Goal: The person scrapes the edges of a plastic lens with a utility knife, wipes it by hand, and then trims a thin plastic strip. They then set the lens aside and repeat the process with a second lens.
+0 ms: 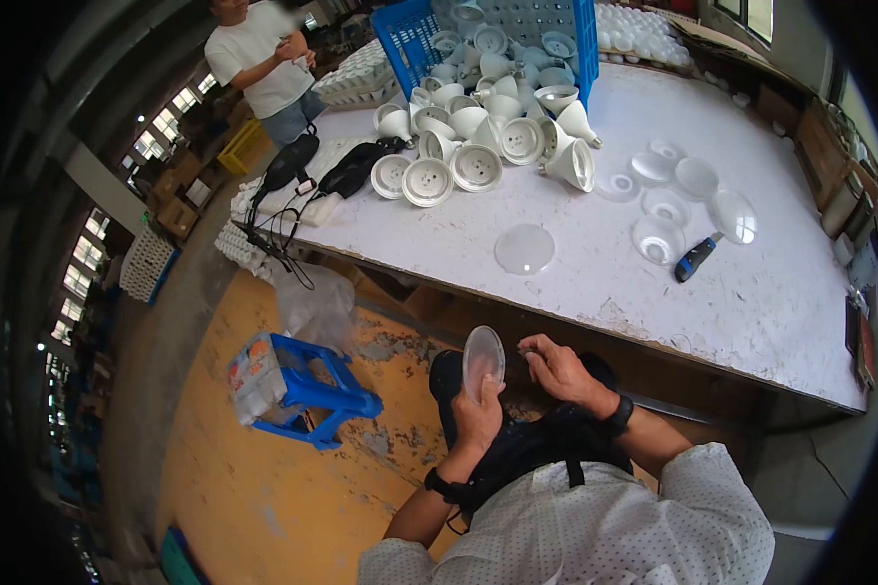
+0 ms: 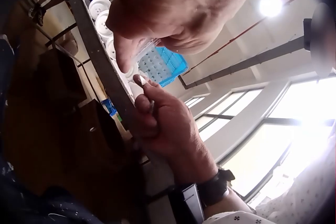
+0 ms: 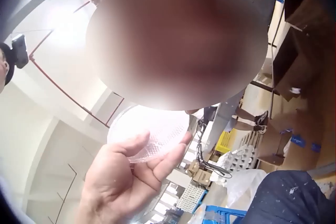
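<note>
My left hand (image 1: 478, 419) holds a clear round plastic cover (image 1: 483, 359) upright over my lap. In the right wrist view the thumb of the left hand (image 3: 113, 179) lies on the face of the textured cover (image 3: 157, 134) and the fingers support it from behind. Just to the right of the cover is my right hand (image 1: 561, 372), fingers curled. From the left wrist view, the right hand (image 2: 170, 124) pinches a small, thin, light-coloured piece (image 2: 143, 80) between thumb and forefinger; what it is I cannot tell. A blurred patch hides much of the right wrist view.
On the white table (image 1: 439, 234) lie a single clear cover (image 1: 525, 249), several more covers (image 1: 697, 177) and a blue-and-black knife (image 1: 695, 259). White lamp housings (image 1: 478, 168) spill from a blue crate (image 1: 400, 44). A blue stool (image 1: 312, 390) stands left; a person (image 1: 263, 68) stands beyond.
</note>
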`<act>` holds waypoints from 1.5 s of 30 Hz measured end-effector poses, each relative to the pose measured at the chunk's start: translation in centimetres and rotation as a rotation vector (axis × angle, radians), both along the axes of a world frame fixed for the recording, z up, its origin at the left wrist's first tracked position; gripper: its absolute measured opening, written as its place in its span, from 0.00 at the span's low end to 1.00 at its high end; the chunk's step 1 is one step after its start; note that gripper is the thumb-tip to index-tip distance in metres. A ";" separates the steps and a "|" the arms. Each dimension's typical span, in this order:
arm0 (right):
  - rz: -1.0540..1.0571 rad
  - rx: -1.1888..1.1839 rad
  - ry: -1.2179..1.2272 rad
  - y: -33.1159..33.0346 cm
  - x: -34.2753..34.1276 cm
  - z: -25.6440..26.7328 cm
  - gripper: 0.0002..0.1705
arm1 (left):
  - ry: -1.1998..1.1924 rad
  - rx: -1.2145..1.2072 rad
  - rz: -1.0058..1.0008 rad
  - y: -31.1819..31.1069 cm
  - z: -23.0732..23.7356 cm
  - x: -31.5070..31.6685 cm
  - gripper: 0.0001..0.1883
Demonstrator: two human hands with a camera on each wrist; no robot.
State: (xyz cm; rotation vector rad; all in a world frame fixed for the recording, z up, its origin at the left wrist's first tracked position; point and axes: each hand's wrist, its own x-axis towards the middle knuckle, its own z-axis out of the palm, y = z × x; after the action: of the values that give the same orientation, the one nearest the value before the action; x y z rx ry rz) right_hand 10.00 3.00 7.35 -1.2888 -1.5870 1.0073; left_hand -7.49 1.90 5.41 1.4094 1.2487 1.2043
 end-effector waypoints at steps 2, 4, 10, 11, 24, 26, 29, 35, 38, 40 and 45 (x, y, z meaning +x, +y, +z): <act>0.014 0.016 -0.056 0.0 0.2 -0.3 0.11 | 0.013 -0.017 -0.016 -0.1 -0.3 -0.3 0.18; 0.033 0.030 -0.110 0.0 0.1 -1.5 0.11 | 0.257 0.014 -0.081 0.0 -1.1 -0.9 0.19; -0.070 0.191 -0.327 0.0 0.4 -1.1 0.11 | 0.075 0.070 -0.048 0.4 -1.7 -1.5 0.20; -0.036 0.095 -0.482 -0.1 0.6 -0.4 0.10 | 0.016 0.047 -0.040 0.4 -1.6 -1.5 0.20; -0.015 0.140 -0.666 -0.8 2.1 -2.9 0.13 | 0.150 -0.025 -0.051 0.4 -3.2 -2.9 0.18; 0.041 -0.169 -0.708 -0.9 2.0 -1.8 0.12 | 0.111 -0.036 -0.081 0.9 -4.2 -3.3 0.18; 0.081 -0.095 -0.374 -0.6 2.8 -4.4 0.11 | -0.026 -0.147 -0.141 0.7 -3.8 -3.3 0.20; -0.013 0.122 -0.314 -1.2 2.8 -4.2 0.11 | -0.219 -0.298 -0.137 0.0 -0.6 -2.4 0.20; -0.086 -0.026 0.058 -0.9 2.1 -4.1 0.17 | -0.260 -0.351 -0.224 -0.1 -0.8 -1.8 0.20; -0.052 -0.198 0.346 -1.6 0.8 -2.6 0.18 | -0.287 -0.361 -0.256 -0.4 -0.6 -1.1 0.19; -0.023 -0.219 0.158 -1.7 0.7 -3.7 0.14 | -0.198 -0.276 -0.320 -0.3 -1.6 -0.8 0.17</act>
State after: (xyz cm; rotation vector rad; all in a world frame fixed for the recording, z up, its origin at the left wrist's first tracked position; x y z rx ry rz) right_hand 10.65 1.25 3.70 -1.3338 -1.3688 1.2645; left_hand -8.28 1.55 3.85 1.1998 0.9671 0.8902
